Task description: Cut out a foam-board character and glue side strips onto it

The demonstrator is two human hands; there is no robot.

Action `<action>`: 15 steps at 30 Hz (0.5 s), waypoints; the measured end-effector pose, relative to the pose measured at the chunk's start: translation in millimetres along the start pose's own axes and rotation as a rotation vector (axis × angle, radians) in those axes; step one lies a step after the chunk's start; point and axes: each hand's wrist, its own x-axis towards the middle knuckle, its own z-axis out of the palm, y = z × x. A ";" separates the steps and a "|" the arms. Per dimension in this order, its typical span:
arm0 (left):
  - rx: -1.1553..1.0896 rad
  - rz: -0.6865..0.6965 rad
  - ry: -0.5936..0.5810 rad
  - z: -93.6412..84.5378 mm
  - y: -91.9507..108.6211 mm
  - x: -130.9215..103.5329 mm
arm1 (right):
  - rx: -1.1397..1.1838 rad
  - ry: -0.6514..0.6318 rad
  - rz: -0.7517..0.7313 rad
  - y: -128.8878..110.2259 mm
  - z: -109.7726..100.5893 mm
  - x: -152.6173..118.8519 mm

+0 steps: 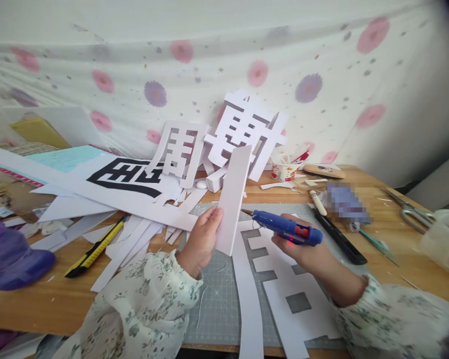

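Note:
Pinched in my left hand [204,237] is a flat white foam board strip [235,199], held upright and tilted a little to the right. My right hand [303,249] grips a blue hot glue gun [286,227], its nozzle pointing left, close to the strip's right edge. A red light shows on the gun's underside. Below both hands, a large cut-out white foam board character [280,294] lies on a grey cutting mat [217,304]. Whether glue is on the strip's edge is too small to tell.
Standing foam characters [243,127] lean at the back. A yellow utility knife [95,249] and white scraps [130,249] lie left. On the right are a black cutter [338,237], scissors [411,212], a paper cup [284,169] and a clear container [443,239].

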 end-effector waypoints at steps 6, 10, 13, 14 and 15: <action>-0.065 -0.026 0.121 -5.6 0.4 10.5 | -0.158 0.047 0.051 9.7 -17.4 20.7; -0.082 -0.090 0.094 -7.6 3.1 12.5 | -0.045 0.152 0.168 16.1 -22.4 33.5; -0.154 -0.168 -0.028 -3.4 3.2 5.8 | 0.321 0.199 0.399 11.0 -11.8 40.1; -0.194 -0.191 -0.084 -0.7 2.1 2.5 | 0.391 0.200 0.443 7.5 -5.7 41.8; -0.233 -0.212 -0.150 2.5 0.3 -1.1 | 0.447 0.196 0.474 3.5 1.2 43.3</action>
